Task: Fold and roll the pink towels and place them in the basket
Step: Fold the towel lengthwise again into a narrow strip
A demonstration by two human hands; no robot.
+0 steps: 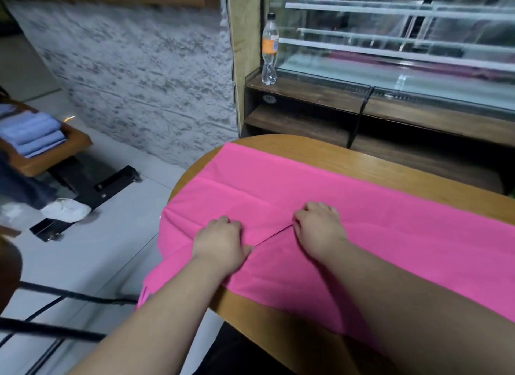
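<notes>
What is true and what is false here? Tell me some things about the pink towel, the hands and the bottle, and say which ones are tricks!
1. The pink towel lies spread out on the wooden table. True.
2. The bottle stands on the table next to the towel. False: it stands on the dark shelf by the glass case, away from the table.
3. The left grip and the right grip are both on the towel, fingers curled at a folded edge. True.
4. The towel is already rolled up. False: it lies flat with only creases and a fold in it.
5. Folded blue cloths lie stacked off to the left, away from the table. True.
</notes>
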